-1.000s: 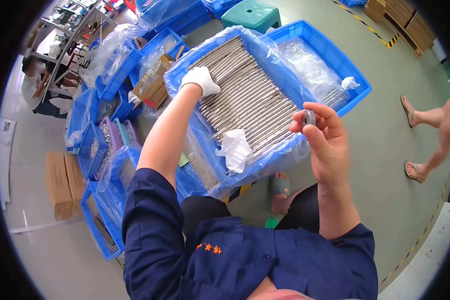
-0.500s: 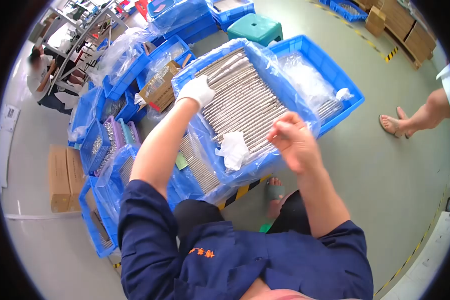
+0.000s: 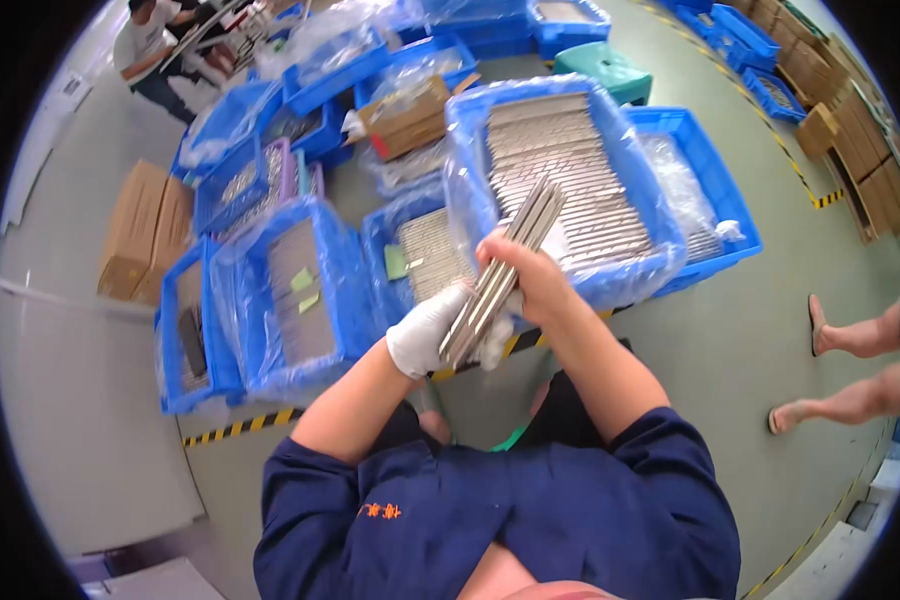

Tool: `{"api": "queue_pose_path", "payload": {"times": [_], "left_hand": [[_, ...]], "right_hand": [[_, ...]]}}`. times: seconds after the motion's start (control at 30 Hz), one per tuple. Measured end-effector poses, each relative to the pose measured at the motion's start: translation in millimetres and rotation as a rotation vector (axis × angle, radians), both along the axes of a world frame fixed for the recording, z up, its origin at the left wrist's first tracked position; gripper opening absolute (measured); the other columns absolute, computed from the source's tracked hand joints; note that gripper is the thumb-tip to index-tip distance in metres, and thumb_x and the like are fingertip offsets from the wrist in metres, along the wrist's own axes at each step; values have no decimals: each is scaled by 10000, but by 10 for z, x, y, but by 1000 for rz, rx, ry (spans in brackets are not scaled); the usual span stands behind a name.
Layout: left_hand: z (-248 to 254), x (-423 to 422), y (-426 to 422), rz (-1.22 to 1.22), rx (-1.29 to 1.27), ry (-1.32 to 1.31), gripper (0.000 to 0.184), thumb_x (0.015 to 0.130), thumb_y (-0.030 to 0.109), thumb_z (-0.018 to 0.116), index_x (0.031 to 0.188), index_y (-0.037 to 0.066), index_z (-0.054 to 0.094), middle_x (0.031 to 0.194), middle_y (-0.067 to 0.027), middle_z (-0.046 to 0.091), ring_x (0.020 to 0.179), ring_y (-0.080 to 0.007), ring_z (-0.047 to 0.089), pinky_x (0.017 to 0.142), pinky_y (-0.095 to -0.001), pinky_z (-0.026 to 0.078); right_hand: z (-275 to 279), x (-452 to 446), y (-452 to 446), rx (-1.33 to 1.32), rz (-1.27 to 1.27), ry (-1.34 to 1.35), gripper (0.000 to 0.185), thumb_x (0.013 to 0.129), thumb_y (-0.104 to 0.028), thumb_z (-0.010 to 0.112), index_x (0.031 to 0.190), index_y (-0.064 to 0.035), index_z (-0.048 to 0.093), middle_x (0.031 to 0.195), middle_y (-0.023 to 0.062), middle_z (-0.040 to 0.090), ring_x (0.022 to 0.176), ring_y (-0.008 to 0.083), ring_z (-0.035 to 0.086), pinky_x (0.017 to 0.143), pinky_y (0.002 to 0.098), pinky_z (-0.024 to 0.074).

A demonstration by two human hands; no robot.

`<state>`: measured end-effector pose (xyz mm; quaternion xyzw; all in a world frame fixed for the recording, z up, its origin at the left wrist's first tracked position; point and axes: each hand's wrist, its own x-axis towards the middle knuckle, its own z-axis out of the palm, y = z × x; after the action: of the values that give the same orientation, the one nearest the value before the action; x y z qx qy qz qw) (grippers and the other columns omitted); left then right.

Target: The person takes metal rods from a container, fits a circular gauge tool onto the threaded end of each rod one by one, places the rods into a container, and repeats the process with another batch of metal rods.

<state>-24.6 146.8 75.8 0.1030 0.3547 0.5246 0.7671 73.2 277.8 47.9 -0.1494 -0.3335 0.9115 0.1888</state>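
Note:
A bundle of metal rods slants up to the right in front of my body, held between both hands. My left hand, in a white glove, is closed round the bundle's lower end. Bare, my right hand grips it near the middle, thumb on top. Beyond the hands stands a blue crate lined with clear plastic, with rows of similar metal rods in it. White paper, partly hidden behind my right hand, lies on those rods.
Blue crates with rods stand to the left, beside brown cartons. A green stool is behind the rod crate. Another person's legs are at the right; a seated person is at the upper left.
Both hands have come together in front of my body, now with a bundle of rods in them. The grey round piece seen earlier in my right hand is not visible. The view has shifted left.

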Motion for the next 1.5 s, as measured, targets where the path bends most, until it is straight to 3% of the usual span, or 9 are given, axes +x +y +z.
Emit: {"api": "queue_pose_path", "payload": {"times": [0.2, 0.53, 0.67, 0.8, 0.87, 0.93, 1.07, 1.2, 1.5], "left_hand": [[-374, 42, -350, 962, -5, -440, 500, 935, 471, 314, 1202, 84, 486, 1155, -117, 566, 1038, -279, 551, 860, -453, 460], [-335, -409, -1050, 73, 148, 115, 493, 851, 451, 563, 1131, 53, 483, 651, 5, 439, 484, -96, 382, 442, -223, 305], [-229, -735, -1130, 276, -168, 755, 225, 880, 276, 518, 831, 57, 530, 629, 4, 493, 536, -79, 443, 484, -248, 371], [-407, -934, -1168, 405, -133, 964, 212, 852, 244, 560, 822, 39, 602, 586, 7, 495, 494, -65, 444, 450, -229, 387], [-403, -1021, -1190, 325, -185, 864, 243, 825, 215, 556, 942, 12, 621, 810, -70, 654, 732, -143, 584, 689, -282, 467], [-404, -1077, -1155, 303, -210, 825, 252, 822, 213, 568, 977, 20, 617, 798, -59, 658, 719, -121, 581, 651, -277, 471], [-501, -1072, -1122, 357, -183, 707, 209, 826, 211, 600, 940, 35, 602, 718, -49, 628, 579, -72, 504, 547, -237, 432], [-477, -1059, -1077, 319, -207, 619, 180, 835, 204, 607, 922, 46, 599, 759, -71, 649, 541, -49, 474, 519, -212, 401], [-517, -930, -1038, 283, -145, 654, 196, 837, 217, 597, 935, 47, 598, 725, -57, 637, 516, -63, 479, 462, -208, 372]], "right_hand": [[84, -341, -496, 446, -58, -102, 87, 846, -134, 587, 851, -48, 575, 788, 0, 564, 711, 76, 521, 663, 243, 438], [101, -708, -894, 715, 330, -210, 203, 848, -231, 608, 936, -52, 568, 769, -35, 500, 685, 54, 461, 594, 226, 392], [-104, -755, -609, 54, 79, -492, 256, 897, -217, 501, 1100, -60, 508, 735, -20, 432, 604, 59, 397, 509, 205, 335], [-588, -763, -594, 608, 402, -555, 421, 794, 3, 457, 1212, -49, 479, 919, 48, 534, 721, 132, 509, 646, 259, 456], [-414, -819, -706, 1261, 560, -472, 363, 771, 55, 423, 1081, -30, 591, 1054, 150, 613, 938, 276, 584, 825, 338, 457], [-572, -771, -681, 1803, 403, -216, 354, 784, 41, 443, 1087, -54, 598, 970, 163, 627, 847, 301, 600, 780, 355, 472], [-283, -784, -472, 1240, 172, -643, 286, 836, -27, 505, 1087, -104, 619, 727, 76, 634, 674, 201, 617, 652, 319, 483], [-99, -720, -185, 215, -34, -46, 345, 932, -72, 434, 1267, 11, 438, 1197, 143, 534, 978, 212, 593, 876, 341, 465], [-120, -670, -311, 544, -187, -120, 339, 936, -69, 440, 1260, 32, 447, 1196, 160, 536, 1046, 214, 563, 930, 337, 443]]}}
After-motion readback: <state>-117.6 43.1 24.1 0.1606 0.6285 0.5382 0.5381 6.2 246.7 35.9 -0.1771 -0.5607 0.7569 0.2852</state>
